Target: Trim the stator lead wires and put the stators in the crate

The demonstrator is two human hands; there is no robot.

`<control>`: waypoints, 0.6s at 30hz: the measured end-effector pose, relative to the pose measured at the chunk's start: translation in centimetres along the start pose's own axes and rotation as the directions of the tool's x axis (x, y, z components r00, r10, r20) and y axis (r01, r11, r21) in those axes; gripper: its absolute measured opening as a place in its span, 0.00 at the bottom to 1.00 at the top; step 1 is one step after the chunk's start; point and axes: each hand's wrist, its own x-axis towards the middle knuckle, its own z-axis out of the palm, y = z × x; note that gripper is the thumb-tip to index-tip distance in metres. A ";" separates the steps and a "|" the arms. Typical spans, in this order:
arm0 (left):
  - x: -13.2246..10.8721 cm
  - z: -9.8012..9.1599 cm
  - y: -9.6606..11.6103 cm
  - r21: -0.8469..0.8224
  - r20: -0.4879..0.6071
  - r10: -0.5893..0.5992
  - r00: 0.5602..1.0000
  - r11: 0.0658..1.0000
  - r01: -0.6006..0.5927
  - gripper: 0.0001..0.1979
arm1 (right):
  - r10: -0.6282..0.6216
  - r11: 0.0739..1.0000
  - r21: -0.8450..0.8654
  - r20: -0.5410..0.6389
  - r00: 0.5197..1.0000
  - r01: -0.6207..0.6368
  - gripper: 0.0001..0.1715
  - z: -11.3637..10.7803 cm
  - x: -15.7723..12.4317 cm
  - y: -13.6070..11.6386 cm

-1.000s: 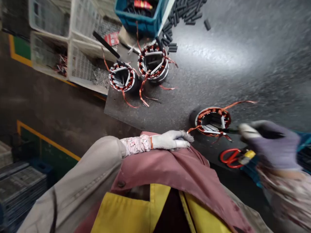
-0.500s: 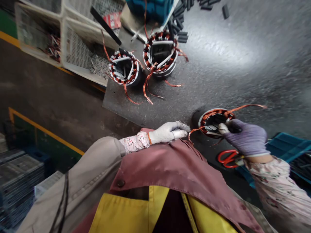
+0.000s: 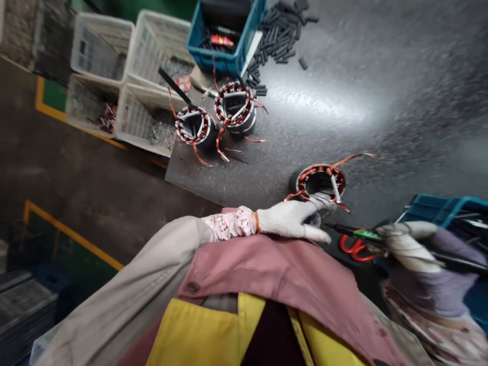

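My white-gloved left hand (image 3: 293,218) reaches to the near rim of a motor stator (image 3: 301,188) with copper windings. Its fingers are stretched over that rim and its thumb stands apart, with nothing seen gripped. A white insulating strip (image 3: 335,188) rises at the stator's right side, and copper leads stick out left and right. To the right, my right hand (image 3: 419,249), in a purple and white glove, is closed around a slim black-and-green tool (image 3: 368,235) whose dark tip points left toward the stator. Its exact kind is unclear. Red-handled scissors (image 3: 356,249) lie just below the tool.
Two more wound stators (image 3: 192,127) (image 3: 236,109) stand at the table's left. Behind them are a blue bin (image 3: 217,61), a heap of short black tubes (image 3: 278,38) and white plastic crates (image 3: 143,124). Another blue crate (image 3: 430,208) with dark pieces stands at the right.
My right hand has left the stator's bore and moved right, now gripping the slim tool. My left hand has moved right onto the stator's near rim. The view has shifted.
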 end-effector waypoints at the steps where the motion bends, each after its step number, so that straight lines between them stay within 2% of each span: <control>1: 0.3 0.5 0.3 0.037 0.019 0.012 1.000 0.999 -0.013 0.42 | 0.020 0.999 0.039 0.004 1.000 -0.021 0.18 0.0 -0.6 0.6; 4: 0.9 1.9 1.0 0.086 0.084 0.014 0.996 0.996 -0.021 0.46 | 0.091 0.989 0.107 0.070 0.993 -0.098 0.21 -0.1 -1.9 2.6; 7: 1.1 3.4 1.5 0.093 0.151 0.001 0.989 0.996 -0.015 0.47 | 0.102 0.990 0.075 0.168 0.980 -0.116 0.20 0.0 -2.5 4.7; 9: 1.3 4.7 1.8 0.080 0.110 -0.038 0.993 0.996 0.029 0.43 | 0.072 0.993 0.078 0.183 0.981 -0.087 0.18 0.4 -2.7 6.3; 13: 2.7 8.2 1.9 0.055 -0.097 -0.151 0.984 0.986 0.157 0.31 | 0.062 0.983 0.165 0.138 0.989 -0.085 0.21 1.4 -2.5 9.6; 16: 4.4 9.8 1.8 0.097 -0.070 -0.201 0.977 0.973 0.208 0.32 | 0.071 0.984 0.149 0.149 0.986 -0.094 0.25 0.8 -1.8 11.6; 18: 5.0 9.5 2.0 0.165 -0.030 -0.179 0.983 0.969 0.182 0.33 | 0.061 0.995 0.066 0.118 0.991 -0.069 0.25 -1.0 -1.2 12.5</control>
